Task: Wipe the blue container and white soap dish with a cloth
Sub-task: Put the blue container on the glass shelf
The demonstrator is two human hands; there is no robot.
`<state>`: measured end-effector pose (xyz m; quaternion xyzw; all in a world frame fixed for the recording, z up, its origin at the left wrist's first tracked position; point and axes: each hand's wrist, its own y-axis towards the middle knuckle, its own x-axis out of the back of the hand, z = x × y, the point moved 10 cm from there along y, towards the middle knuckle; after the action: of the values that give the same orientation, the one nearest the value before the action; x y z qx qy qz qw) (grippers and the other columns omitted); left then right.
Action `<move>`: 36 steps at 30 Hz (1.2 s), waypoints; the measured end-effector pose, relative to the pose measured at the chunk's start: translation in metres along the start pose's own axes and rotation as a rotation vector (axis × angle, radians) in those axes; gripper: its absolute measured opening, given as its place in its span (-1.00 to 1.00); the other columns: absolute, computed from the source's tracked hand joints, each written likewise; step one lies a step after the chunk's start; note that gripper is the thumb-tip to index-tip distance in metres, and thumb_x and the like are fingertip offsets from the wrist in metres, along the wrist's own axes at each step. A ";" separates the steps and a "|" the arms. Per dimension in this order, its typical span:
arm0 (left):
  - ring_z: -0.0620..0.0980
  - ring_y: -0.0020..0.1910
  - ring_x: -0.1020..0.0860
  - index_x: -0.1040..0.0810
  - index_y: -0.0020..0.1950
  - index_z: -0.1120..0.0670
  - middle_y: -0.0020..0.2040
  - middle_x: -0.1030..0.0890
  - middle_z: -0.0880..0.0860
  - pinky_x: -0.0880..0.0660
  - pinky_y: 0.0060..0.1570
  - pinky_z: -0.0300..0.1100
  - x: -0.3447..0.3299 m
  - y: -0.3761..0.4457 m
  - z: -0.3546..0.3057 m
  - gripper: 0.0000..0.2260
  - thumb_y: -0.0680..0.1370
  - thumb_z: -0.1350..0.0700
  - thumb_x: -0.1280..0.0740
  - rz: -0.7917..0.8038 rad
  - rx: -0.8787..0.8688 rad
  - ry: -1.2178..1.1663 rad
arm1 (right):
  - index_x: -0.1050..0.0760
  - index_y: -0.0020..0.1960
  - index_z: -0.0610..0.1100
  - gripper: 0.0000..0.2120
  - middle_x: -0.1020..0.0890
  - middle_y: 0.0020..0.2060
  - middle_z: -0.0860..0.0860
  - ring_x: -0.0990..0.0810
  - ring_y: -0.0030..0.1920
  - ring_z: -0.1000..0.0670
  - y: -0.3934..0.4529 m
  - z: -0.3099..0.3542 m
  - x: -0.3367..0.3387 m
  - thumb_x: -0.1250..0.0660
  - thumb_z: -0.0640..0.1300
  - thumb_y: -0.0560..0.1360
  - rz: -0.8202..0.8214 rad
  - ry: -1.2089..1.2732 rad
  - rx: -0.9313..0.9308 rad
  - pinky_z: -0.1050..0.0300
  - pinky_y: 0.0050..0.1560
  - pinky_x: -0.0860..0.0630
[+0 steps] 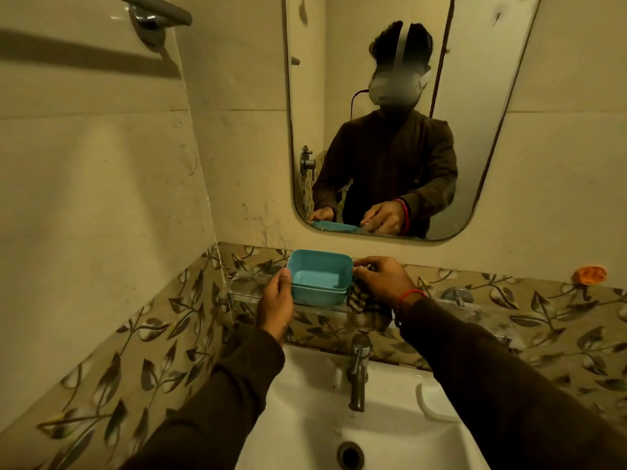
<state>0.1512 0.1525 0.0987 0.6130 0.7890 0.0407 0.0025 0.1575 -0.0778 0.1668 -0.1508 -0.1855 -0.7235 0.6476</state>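
Note:
The blue container (318, 280), a rectangular open box with nothing inside, is over the glass shelf (244, 293) below the mirror. My left hand (276, 300) grips its left wall. My right hand (381, 279) is at its right rim and holds a checked cloth (364, 308), which hangs down beside the container. No white soap dish is in view.
A mirror (373, 113) hangs on the tiled wall above the shelf and reflects the person. Below are a white washbasin (390, 418) and a metal tap (358, 371). An orange object (589, 274) lies on the ledge at right. A towel rail (156, 11) is at upper left.

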 end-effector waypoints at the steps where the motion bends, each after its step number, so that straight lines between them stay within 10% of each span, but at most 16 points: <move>1: 0.07 0.12 -0.58 -0.51 0.31 -0.03 0.15 -0.62 0.11 -0.56 0.19 0.11 0.000 0.003 -0.002 -0.68 0.70 -0.11 -0.08 0.000 -0.028 0.041 | -0.61 0.12 -0.08 -0.78 -0.68 -0.16 -0.01 -0.64 -0.18 0.07 0.004 -0.002 -0.004 -0.32 -0.11 0.49 0.018 0.003 -0.007 0.16 -0.14 -0.60; 16: 0.12 0.07 -0.55 -0.53 0.32 0.19 0.19 -0.61 0.24 -0.43 -0.03 -0.15 0.001 0.026 -0.006 -0.64 0.73 0.03 -0.06 -0.015 -0.092 0.371 | -0.46 0.32 -0.09 -0.62 -0.61 0.11 -0.07 -0.57 0.06 -0.04 0.021 -0.011 -0.027 -0.30 -0.10 0.51 0.081 -0.189 -0.086 0.06 0.10 -0.54; 22: 0.17 0.25 -0.53 -0.51 0.39 0.15 0.30 -0.58 0.22 -0.43 0.13 -0.09 0.016 0.022 -0.006 -0.65 0.72 0.03 -0.11 -0.143 -0.116 0.309 | -0.59 -0.04 -0.11 -0.83 -0.66 -0.13 -0.09 -0.60 -0.09 -0.07 0.010 -0.004 0.023 -0.30 -0.07 0.45 -0.178 -0.127 0.036 0.03 0.00 -0.56; 26: 0.04 0.25 -0.45 -0.52 0.32 0.10 0.26 -0.52 0.14 -0.47 0.16 -0.18 0.012 -0.027 -0.029 -0.73 0.69 0.07 -0.14 -0.278 -0.480 0.185 | -0.62 -0.20 -0.13 -0.85 -0.66 -0.29 -0.07 -0.61 -0.21 -0.06 -0.009 -0.015 0.063 -0.30 -0.11 0.45 -0.235 0.132 0.072 0.05 -0.11 -0.53; 29: -0.09 0.00 -0.49 -0.51 0.10 0.03 -0.01 -0.51 0.03 -0.46 0.00 -0.36 -0.033 -0.071 -0.019 -0.82 0.67 0.04 -0.14 -0.094 -0.615 0.152 | -0.62 -0.27 -0.13 -0.79 -0.64 -0.36 -0.05 -0.60 -0.29 -0.02 -0.031 -0.019 0.082 -0.28 -0.18 0.48 -0.184 0.413 0.103 0.16 -0.23 -0.54; 36: -0.19 -0.23 -0.54 -0.50 -0.01 -0.06 -0.20 -0.57 -0.05 -0.47 -0.21 -0.34 -0.156 -0.129 0.071 -0.93 0.66 0.03 -0.26 0.332 -0.323 0.231 | -0.58 -0.26 -0.18 -0.77 -0.59 -0.39 -0.05 -0.56 -0.35 0.03 -0.104 -0.060 0.112 -0.19 -0.15 0.44 -0.075 0.483 0.128 0.23 -0.32 -0.50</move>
<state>0.0686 -0.0253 0.0122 0.7171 0.6559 0.2359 0.0036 0.0426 -0.1947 0.1572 0.0748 -0.0765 -0.7487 0.6542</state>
